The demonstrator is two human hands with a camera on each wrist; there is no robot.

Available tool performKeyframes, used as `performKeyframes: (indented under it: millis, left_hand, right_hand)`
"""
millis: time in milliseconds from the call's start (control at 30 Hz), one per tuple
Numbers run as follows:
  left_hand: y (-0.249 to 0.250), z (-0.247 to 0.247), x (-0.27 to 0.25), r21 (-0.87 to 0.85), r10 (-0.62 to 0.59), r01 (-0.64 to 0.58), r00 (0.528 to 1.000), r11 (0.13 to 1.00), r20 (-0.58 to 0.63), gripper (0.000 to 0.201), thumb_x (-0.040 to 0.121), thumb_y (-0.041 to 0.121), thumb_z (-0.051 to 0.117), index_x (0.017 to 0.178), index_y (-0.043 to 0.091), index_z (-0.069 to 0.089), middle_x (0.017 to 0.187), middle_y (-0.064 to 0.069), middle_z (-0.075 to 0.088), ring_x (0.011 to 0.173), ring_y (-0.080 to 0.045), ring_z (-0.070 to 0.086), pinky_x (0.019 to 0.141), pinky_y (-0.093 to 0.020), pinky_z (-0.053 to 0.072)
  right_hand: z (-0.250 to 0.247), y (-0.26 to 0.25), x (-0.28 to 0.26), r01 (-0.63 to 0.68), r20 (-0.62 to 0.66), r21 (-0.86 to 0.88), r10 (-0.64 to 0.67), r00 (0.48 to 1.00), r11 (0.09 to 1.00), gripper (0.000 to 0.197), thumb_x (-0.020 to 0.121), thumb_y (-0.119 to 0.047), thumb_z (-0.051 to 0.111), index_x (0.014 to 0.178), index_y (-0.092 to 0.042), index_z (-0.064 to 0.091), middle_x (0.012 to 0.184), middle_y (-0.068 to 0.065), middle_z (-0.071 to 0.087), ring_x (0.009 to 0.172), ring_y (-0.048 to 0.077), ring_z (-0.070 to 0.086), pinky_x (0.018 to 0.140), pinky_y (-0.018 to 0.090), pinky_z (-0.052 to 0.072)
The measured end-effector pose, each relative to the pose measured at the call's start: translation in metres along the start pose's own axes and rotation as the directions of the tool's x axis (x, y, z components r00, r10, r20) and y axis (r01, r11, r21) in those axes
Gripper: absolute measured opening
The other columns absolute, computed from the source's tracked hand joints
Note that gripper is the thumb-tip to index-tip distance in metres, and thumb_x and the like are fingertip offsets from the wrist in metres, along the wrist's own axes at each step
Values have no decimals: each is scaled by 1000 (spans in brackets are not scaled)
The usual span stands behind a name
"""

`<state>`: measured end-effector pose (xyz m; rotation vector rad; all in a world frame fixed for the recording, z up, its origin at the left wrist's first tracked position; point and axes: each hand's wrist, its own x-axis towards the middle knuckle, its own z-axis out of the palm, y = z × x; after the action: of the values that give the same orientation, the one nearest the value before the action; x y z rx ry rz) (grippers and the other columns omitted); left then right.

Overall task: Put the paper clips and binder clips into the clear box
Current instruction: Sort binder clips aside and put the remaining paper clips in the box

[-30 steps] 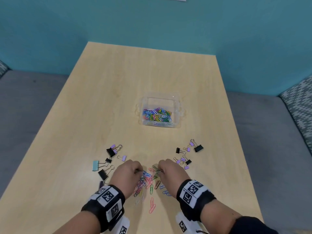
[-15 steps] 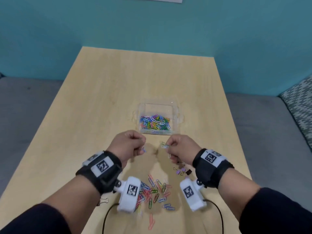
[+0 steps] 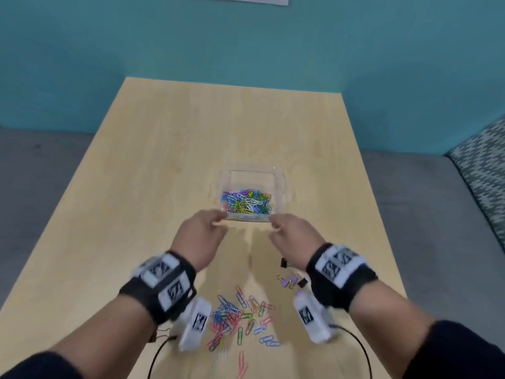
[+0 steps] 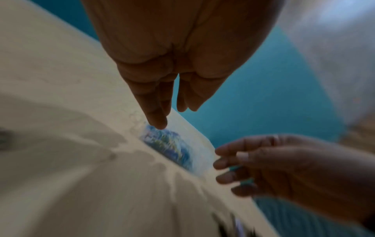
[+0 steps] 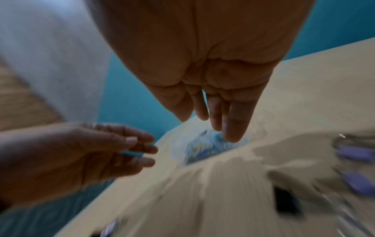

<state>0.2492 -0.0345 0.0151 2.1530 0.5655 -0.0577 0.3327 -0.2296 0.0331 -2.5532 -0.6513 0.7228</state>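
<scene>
**Both hands at the near edge of the clear box**

The left hand [image 3: 200,236] hangs above the desk [image 3: 136,187] just at 7 o'clock of the clear box [image 3: 281,187]. Its fingers [image 4: 156,115] are released and point down toward the box, nothing between them in the left wrist view.

The clear box stands near the middle of the desk, at 12 o'clock from both hands, with a heap of coloured paper clips [image 3: 247,201] on its floor.

At 6 o'clock from the box, between the 2 forearms, a loose scatter of paper clips [image 3: 237,318] lies on the desk. A binder clip wire [image 3: 162,332] peeks out under the left wrist.

The right hand [image 3: 293,239] hangs just at 5 o'clock of the box. Its fingers [image 5: 233,121] are likewise loose and stretched toward the box; the views are blurred, and whether a small teal thing seen by its fingers in the left wrist view is held I cannot tell.

A few black and purple binder clips [image 3: 291,280] lie at 5 o'clock from the box, beside the right wrist.
</scene>
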Motion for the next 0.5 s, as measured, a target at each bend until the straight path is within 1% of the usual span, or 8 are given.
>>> performKeyframes:
  millis: [67,133,167,233,333,400,467,500]
  left_hand:
    - [-25,13,-40,267,140,-174,980,948,144,37,91,26,55,127,24,56,129,1,56,112,-15,55,93,-23,39]
    - [-48,32,-80,386,176,-304,926,871,333,49,93,34,48,140,22,43,148,-2,38,135,-19,35,111,-29,28]
    - [-57,40,-96,445,179,-354,904,822,389,53,92,39,43,141,19,41,151,-5,34,139,-24,30,113,-34,27]
    - [-68,52,-117,531,181,-422,876,735,446,59,85,45,38,133,14,52,144,-9,44,135,-30,38,106,-42,40]
    - [-79,58,-133,554,242,-471,867,687,436,57,80,44,43,125,13,59,139,-8,51,131,-29,43,97,-42,48]
    - [-85,54,-142,541,289,-485,865,687,409,56,76,44,56,123,14,58,139,-7,50,131,-28,42,94,-41,49]
    - [-90,45,-152,535,263,-401,911,744,316,68,67,49,71,124,17,54,135,-7,50,121,-28,46,88,-40,52]
    - [-92,41,-158,516,213,-323,941,793,262,77,63,56,72,127,18,51,132,-5,50,114,-27,48,85,-39,53]
  right_hand:
    - [30,0,-32,144,103,-115,-133,986,983,41,96,-17,41,136,-12,44,132,11,50,116,29,53,97,37,44]
    - [69,7,-59,308,205,-227,-263,943,924,54,90,-8,44,142,-7,32,143,14,38,131,31,39,106,42,38]
    - [87,12,-69,370,248,-292,-304,920,882,65,86,-5,49,145,-4,24,150,16,30,138,33,28,111,44,32]
    - [116,19,-86,407,273,-377,-321,907,832,76,80,-12,56,146,-2,22,154,17,24,142,34,22,110,48,31]
    - [131,22,-104,371,231,-421,-298,926,828,70,76,-23,60,140,-4,39,148,14,38,137,33,35,102,44,42]
    - [135,25,-114,401,207,-415,-345,916,817,66,77,-22,58,139,-6,42,146,12,41,136,31,38,102,41,43]
    - [131,30,-124,386,172,-358,-347,922,850,64,79,-21,55,140,-10,37,146,9,40,134,30,39,102,40,43]
    - [127,31,-129,336,144,-329,-305,941,882,66,80,-22,53,142,-14,33,145,7,39,130,29,42,101,39,44]
